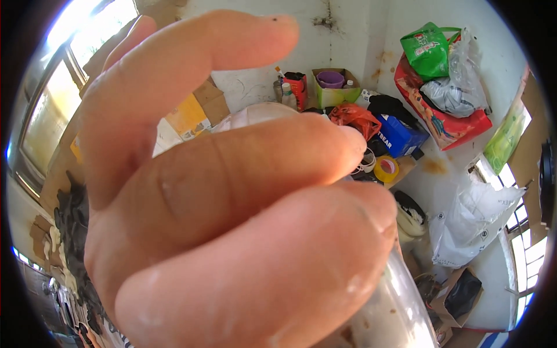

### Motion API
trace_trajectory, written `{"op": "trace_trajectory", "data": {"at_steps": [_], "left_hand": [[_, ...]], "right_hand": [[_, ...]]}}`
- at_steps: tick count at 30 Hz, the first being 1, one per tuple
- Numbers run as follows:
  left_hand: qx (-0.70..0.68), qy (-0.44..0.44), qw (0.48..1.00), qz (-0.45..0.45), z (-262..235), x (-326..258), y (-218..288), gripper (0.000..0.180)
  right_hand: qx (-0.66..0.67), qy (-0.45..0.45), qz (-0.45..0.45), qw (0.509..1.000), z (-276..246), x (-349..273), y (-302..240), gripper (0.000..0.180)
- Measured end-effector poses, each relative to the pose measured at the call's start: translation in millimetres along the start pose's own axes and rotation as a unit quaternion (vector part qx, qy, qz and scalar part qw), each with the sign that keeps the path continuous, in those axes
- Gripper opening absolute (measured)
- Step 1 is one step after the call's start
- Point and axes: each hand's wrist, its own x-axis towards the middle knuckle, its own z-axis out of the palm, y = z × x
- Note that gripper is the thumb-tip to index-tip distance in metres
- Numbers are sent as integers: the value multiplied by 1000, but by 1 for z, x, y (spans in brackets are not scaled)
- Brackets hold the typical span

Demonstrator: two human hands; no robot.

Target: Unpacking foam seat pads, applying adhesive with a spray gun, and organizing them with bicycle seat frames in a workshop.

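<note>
My left hand (232,191) fills the middle of the head view, very close up. Its bent fingers point to the right. A gap separates the upper finger from the one below, while the lower two digits lie close together. I see nothing held in it. Behind it, a translucent, shiny curved thing (400,301) with brown spots shows at the lower right; its kind I cannot make out, nor whether the hand touches it. My right hand is out of view.
Along the back wall are a green box (322,87) holding a purple cup (330,79), an orange-red plastic bag (355,120), a blue box (400,136) and a yellow tape roll (386,169). A red bag (447,124) hangs on the right, above white plastic (473,223). Dark material (72,232) lies left.
</note>
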Motion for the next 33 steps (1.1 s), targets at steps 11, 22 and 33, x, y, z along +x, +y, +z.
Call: {"op": "trace_trajectory", "data": {"at_steps": [11, 22, 33], "left_hand": [[-42, 94, 995, 4, 35, 12, -6, 40], [-125, -33, 985, -112, 66, -8, -16, 23], [-464, -124, 807, -345, 183, -139, 7, 82]], "right_hand": [[-10, -59, -43, 997, -7, 14, -23, 49], [-64, -159, -233, 957, 24, 10, -76, 79], [-275, -401, -354, 799, 62, 42, -99, 79]]}}
